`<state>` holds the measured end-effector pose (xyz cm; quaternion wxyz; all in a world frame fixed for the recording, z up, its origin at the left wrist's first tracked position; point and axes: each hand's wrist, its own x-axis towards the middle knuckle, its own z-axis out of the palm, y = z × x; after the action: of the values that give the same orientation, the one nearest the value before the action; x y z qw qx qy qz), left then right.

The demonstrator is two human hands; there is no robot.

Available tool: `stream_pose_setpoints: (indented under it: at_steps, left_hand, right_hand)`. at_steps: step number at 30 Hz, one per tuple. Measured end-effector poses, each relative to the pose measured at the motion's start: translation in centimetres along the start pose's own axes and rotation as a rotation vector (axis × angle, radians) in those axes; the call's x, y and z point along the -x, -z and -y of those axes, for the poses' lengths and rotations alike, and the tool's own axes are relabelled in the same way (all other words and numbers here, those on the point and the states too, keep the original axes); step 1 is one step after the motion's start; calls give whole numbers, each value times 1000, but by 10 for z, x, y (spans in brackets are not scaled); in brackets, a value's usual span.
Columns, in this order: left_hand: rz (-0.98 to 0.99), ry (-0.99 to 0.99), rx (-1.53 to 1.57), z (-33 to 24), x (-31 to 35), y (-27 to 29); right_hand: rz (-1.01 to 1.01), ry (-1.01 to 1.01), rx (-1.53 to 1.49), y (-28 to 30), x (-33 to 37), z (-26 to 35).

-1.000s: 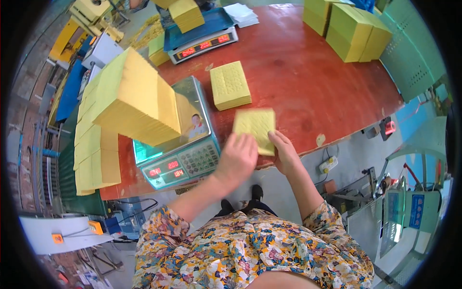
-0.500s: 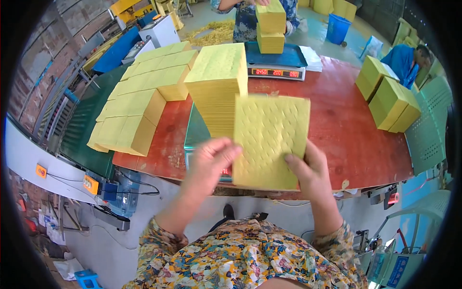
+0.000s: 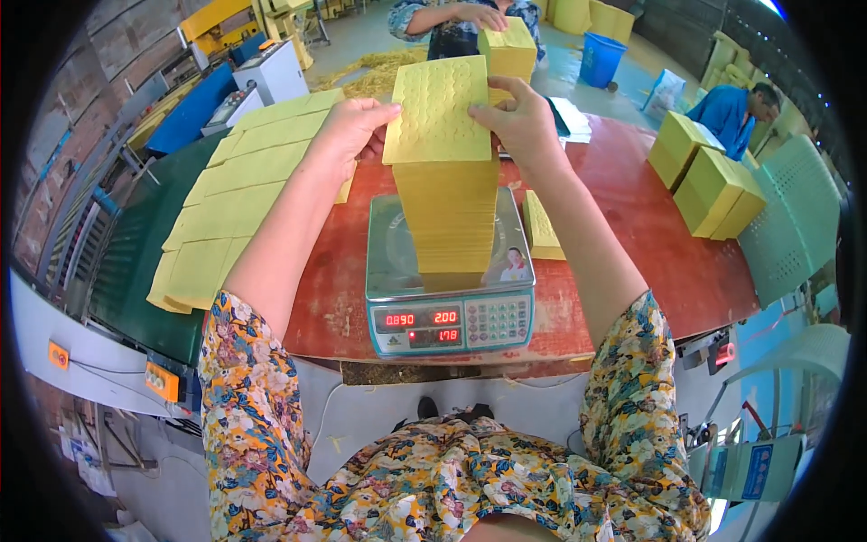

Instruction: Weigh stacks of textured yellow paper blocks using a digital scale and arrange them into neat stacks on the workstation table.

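A tall stack of yellow paper stands on a digital weighing scale with lit red figures. On top of it lies a thin sheaf of yellow embossed paper, reaching a little past the stack's edges. My left hand grips the sheaf's left edge, thumb on top and fingers below. At the right edge my right hand has its thumb on the upper face and its fingers round the side. Partly hidden by my right forearm, a low pile of yellow paper rests beside the scale.
Rows of yellow paper stacks fill the left side, by a green surface. More yellow blocks stand at the right of the red table. Across it, a co-worker's hand touches another stack. A person in blue sits far right.
Both hands have moved forward and up, carrying the sheaf from in front of me onto the tall stack. The scale's display, mostly covered before, now shows fully.
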<state>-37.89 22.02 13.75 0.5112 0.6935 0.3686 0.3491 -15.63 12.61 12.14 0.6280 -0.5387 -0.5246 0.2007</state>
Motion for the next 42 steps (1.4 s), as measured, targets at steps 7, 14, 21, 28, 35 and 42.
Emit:
stream_pose_setpoints:
  at_steps: [7,14,21,28,35,42]
  left_hand:
    - [42,-3,43,6,-4,-6]
    - [81,-36,36,6,0,-11]
    - [73,21,22,15,5,-10]
    - [3,-131,-37,24,5,-20]
    - [-295,-283,-68,45,69,-18]
    - [-482,72,131,134,228,-30]
  right_hand:
    - [-88,-31,127,-1,1,-2]
    - [-158,1,231,1,7,-15]
    - [-169,-23,245,-3,18,-14]
    - [-165,-2,188,3,20,-19]
    - [-207,128,-27,10,95,5]
    - [-128,-239,-154,38,245,-49]
